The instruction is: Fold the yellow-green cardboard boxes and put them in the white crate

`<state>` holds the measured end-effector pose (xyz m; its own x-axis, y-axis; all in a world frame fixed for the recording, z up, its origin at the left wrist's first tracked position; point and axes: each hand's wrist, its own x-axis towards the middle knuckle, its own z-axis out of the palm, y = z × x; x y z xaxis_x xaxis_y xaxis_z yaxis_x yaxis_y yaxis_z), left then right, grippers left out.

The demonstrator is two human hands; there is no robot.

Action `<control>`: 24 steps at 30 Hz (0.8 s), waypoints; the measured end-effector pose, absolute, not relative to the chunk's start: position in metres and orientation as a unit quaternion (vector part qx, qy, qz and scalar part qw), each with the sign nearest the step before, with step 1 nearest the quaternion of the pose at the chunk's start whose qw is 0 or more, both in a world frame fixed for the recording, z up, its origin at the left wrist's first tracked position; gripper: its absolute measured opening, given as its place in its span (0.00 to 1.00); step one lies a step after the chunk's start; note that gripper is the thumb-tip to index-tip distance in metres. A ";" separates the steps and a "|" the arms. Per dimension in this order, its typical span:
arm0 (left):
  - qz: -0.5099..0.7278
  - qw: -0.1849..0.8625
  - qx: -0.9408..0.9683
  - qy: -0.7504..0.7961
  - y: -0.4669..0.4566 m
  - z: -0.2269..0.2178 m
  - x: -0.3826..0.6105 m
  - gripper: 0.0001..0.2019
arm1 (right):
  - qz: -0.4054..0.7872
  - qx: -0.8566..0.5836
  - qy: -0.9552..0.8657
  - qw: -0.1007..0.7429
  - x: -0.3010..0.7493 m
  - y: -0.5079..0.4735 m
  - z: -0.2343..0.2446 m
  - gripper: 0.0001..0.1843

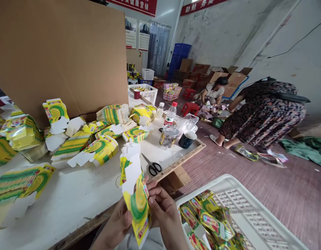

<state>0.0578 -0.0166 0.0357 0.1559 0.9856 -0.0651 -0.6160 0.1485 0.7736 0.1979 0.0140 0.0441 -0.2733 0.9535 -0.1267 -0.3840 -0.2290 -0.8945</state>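
Note:
My left hand [118, 222] and my right hand [162, 208] both grip a stack of flat yellow-and-green cartons [135, 194] held upright at the table's near edge. The fingers of my right hand curl over the stack's right side; my left hand holds it from behind on the left. White flaps stick up at the top of the stack. Just below right stands a white plastic crate [235, 187] with several folded yellow-green boxes [209, 222] inside.
The white table [79, 194] carries heaps of yellow-green cartons [98, 149], black scissors [153, 167], a glass jar [168, 136], a dark mug [186, 139] and a water bottle [170, 114]. A large cardboard sheet [61, 52] stands behind. Two people [264, 114] work on the floor at the right.

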 end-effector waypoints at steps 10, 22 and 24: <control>0.574 0.686 0.336 0.295 -0.007 0.050 0.060 0.28 | 0.647 -0.359 -0.449 0.501 0.207 0.019 0.047 0.18; 0.646 0.522 0.310 0.462 -0.003 0.046 0.075 0.31 | 0.419 -0.460 -0.601 0.501 0.217 0.016 0.041 0.10; 0.623 0.536 0.344 0.455 -0.006 0.051 0.073 0.29 | 0.424 -0.426 -0.620 0.504 0.222 0.018 0.047 0.17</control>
